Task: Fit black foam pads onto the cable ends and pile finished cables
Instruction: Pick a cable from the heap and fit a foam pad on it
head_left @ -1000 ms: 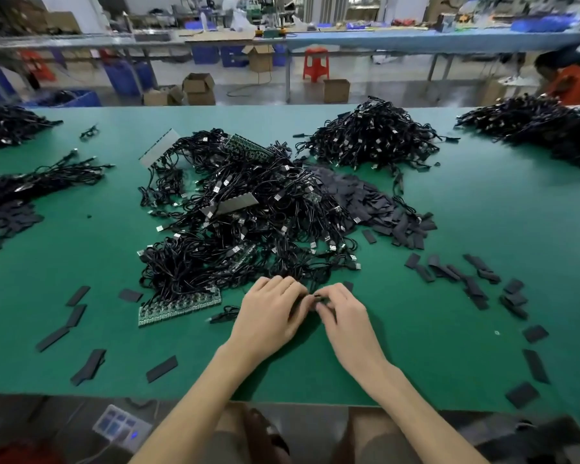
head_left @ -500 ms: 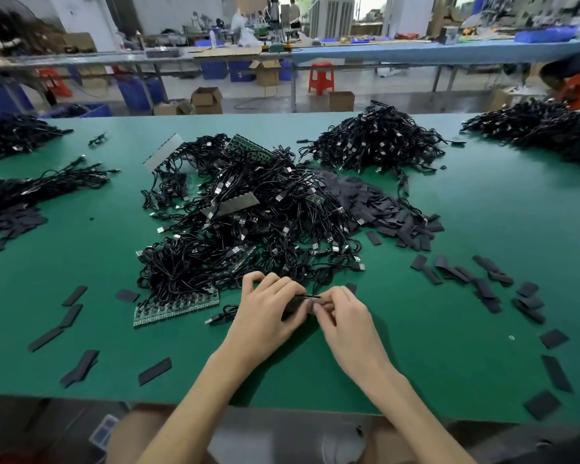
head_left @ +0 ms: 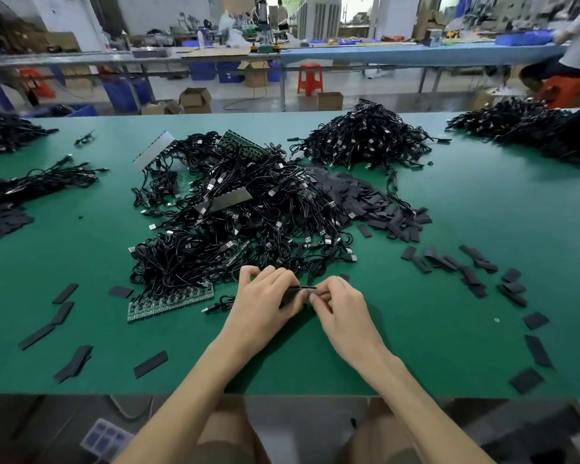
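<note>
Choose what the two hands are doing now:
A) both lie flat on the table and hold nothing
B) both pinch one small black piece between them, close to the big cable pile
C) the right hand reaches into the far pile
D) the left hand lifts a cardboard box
B: the left hand and the right hand meet at their fingertips on a small black piece, just in front of the big cable pile on the green table.

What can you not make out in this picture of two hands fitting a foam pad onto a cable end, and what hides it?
Head view: foam pad and cable end, mostly covered by fingers of left hand and right hand; fit unclear.
Head view: far right cable pile, cut by frame edge.
Head view: back benches, blurred.
</note>
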